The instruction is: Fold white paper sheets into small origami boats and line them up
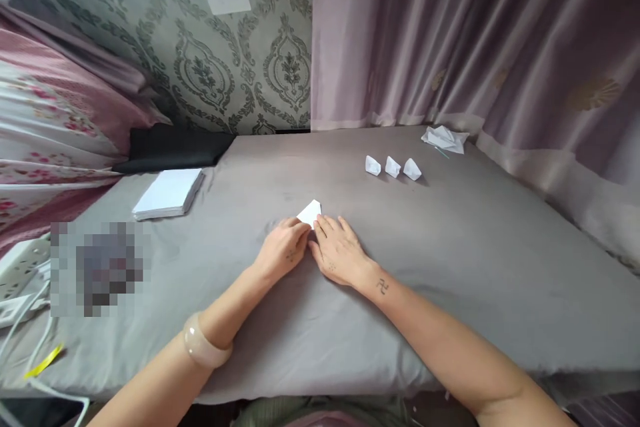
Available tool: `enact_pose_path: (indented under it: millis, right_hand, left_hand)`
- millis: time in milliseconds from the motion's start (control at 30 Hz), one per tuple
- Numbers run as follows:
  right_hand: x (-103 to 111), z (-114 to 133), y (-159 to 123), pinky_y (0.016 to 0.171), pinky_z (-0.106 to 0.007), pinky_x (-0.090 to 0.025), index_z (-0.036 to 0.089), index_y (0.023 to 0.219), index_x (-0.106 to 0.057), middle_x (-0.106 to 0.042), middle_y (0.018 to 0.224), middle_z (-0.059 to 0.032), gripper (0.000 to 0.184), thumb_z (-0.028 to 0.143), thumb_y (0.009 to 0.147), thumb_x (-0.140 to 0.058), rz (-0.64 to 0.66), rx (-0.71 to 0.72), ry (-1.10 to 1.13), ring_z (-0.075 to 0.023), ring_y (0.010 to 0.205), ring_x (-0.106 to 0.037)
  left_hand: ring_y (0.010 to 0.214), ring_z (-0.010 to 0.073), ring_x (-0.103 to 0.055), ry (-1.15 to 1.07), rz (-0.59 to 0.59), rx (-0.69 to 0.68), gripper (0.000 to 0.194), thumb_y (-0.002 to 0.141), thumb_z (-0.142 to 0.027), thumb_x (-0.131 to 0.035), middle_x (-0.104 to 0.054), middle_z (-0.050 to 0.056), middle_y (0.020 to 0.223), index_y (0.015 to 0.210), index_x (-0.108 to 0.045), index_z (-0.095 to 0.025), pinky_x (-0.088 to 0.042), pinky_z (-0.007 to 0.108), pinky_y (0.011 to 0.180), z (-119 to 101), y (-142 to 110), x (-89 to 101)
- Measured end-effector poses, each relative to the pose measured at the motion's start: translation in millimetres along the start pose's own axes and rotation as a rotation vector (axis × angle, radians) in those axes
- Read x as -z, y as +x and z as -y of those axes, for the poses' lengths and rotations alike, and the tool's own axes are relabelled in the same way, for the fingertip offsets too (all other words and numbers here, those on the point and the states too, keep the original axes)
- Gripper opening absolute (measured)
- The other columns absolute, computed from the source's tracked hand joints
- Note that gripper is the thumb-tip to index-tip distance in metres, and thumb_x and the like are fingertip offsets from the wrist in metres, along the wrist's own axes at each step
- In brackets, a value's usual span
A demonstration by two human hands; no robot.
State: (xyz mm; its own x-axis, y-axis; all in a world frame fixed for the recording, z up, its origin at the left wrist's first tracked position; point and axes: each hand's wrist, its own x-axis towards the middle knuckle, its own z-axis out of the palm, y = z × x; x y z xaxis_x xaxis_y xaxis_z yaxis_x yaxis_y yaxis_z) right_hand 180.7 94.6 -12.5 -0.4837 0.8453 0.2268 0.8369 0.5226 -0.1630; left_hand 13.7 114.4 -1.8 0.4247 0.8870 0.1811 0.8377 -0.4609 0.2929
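A small folded white paper (311, 211) lies on the grey cloth-covered table (475, 260), near its middle. Both my hands rest on the paper's near edge, side by side. My left hand (281, 251) has its fingers curled together on the paper's left part. My right hand (337, 250) lies flat with its fingers stretched out, fingertips pressing the paper's right part. Most of the paper is hidden under my fingers. A pale bangle (203, 345) sits on my left wrist.
Three small folded paper pieces (393, 167) stand in a row at the back right. Crumpled white paper (445, 139) lies by the curtain. A stack of white sheets (169, 192) sits at the back left, near a black cushion (173, 147). A power strip (20, 267) is at the far left.
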Motion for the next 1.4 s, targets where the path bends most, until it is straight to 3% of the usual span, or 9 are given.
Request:
enact_pose_path:
  millis: [133, 233, 400, 533, 600, 767, 1000, 1167, 1400]
  right_hand:
    - [7, -5, 12, 0.106, -0.046, -0.034, 0.01, 0.113, -0.063, -0.063, 0.116, -0.0155, 0.041, 0.027, 0.097, -0.03, -0.008, 0.001, 0.011, -0.0251, 0.11, -0.055]
    - [9, -16, 23, 0.104, -0.039, -0.038, 0.012, 0.099, -0.069, -0.062, 0.12, -0.0147, 0.043, 0.024, 0.098, -0.028, 0.009, 0.06, 0.069, -0.0236, 0.117, -0.052]
    - [-1, -5, 22, 0.109, -0.042, -0.033, -0.001, 0.132, -0.05, -0.048, 0.139, -0.023, 0.051, 0.031, 0.097, -0.031, 0.06, 0.076, 0.008, -0.0301, 0.131, -0.042]
    - [-4, 15, 18, 0.107, -0.045, -0.033, -0.004, 0.134, -0.046, -0.045, 0.14, -0.0251, 0.053, 0.03, 0.097, -0.031, 0.043, 0.006, -0.059, -0.0337, 0.131, -0.04]
    - [-2, 16, 19, 0.106, -0.044, -0.034, -0.002, 0.131, -0.05, -0.05, 0.136, -0.024, 0.049, 0.028, 0.097, -0.03, 0.035, 0.007, -0.068, -0.0317, 0.126, -0.045]
    - [1, -6, 27, 0.094, -0.038, -0.04, 0.013, 0.107, -0.067, -0.065, 0.111, -0.0141, 0.036, 0.022, 0.097, -0.033, -0.003, 0.083, -0.032, -0.0234, 0.102, -0.058]
    - [5, -40, 58, 0.086, -0.03, -0.04, 0.02, 0.084, -0.07, -0.068, 0.092, -0.0037, 0.018, 0.02, 0.091, -0.053, 0.095, 0.058, 0.242, -0.0159, 0.091, -0.059]
    - [1, -51, 65, 0.085, -0.031, -0.04, 0.022, 0.095, -0.066, -0.065, 0.096, -0.0019, 0.013, 0.019, 0.084, -0.059, 0.056, -0.035, 0.332, -0.0167, 0.092, -0.057]
    - [-9, -60, 61, 0.097, -0.042, -0.036, 0.023, 0.125, -0.056, -0.057, 0.123, -0.0073, 0.045, 0.037, 0.083, -0.062, 0.063, -0.155, 0.297, -0.0256, 0.114, -0.046]
  left_hand:
    - [0.094, 0.0199, -0.056, 0.087, 0.075, -0.05, 0.032, 0.093, -0.015, -0.035, -0.061, 0.009, 0.103, 0.11, -0.063, -0.019, -0.049, 0.031, 0.08, -3, 5, -7.6]
    - [0.098, 0.0207, -0.054, 0.154, 0.108, -0.085, 0.03, 0.093, -0.014, -0.037, -0.061, 0.008, 0.102, 0.109, -0.061, -0.019, -0.049, 0.031, 0.08, 5, 3, -5.6]
    - [0.102, 0.0205, -0.053, 0.224, 0.104, -0.107, 0.022, 0.092, -0.016, -0.042, -0.061, 0.008, 0.102, 0.105, -0.061, -0.018, -0.05, 0.029, 0.083, 21, 12, -1.0]
    - [0.096, 0.021, -0.056, 0.277, 0.092, -0.146, 0.02, 0.09, -0.013, -0.043, -0.062, 0.01, 0.097, 0.096, -0.062, -0.015, -0.05, 0.033, 0.086, 23, 18, -3.7]
    - [0.103, 0.0201, -0.056, 0.245, 0.074, -0.145, 0.025, 0.089, -0.01, -0.04, -0.063, 0.011, 0.108, 0.104, -0.06, -0.015, -0.049, 0.034, 0.092, 21, 15, -7.0]
    - [0.121, 0.0203, -0.052, 0.196, 0.067, -0.024, 0.045, 0.081, -0.001, -0.041, -0.056, 0.012, 0.131, 0.12, -0.055, -0.018, -0.047, 0.034, 0.097, 26, 11, -5.3]
    - [0.085, 0.0199, -0.065, -0.163, 0.072, 0.199, 0.029, 0.083, -0.015, -0.044, -0.071, 0.007, 0.093, 0.095, -0.07, -0.019, -0.05, 0.028, 0.077, 50, 50, 8.6]
    - [0.1, 0.0243, -0.057, -0.241, -0.014, 0.114, 0.034, 0.075, -0.038, -0.066, -0.064, 0.009, 0.103, 0.104, -0.069, -0.019, -0.045, 0.037, 0.092, 54, 60, -7.2]
    - [0.1, 0.0239, -0.052, -0.363, 0.051, 0.114, 0.036, 0.076, -0.038, -0.067, -0.059, 0.009, 0.105, 0.107, -0.068, -0.021, -0.043, 0.039, 0.093, 59, 56, -5.7]
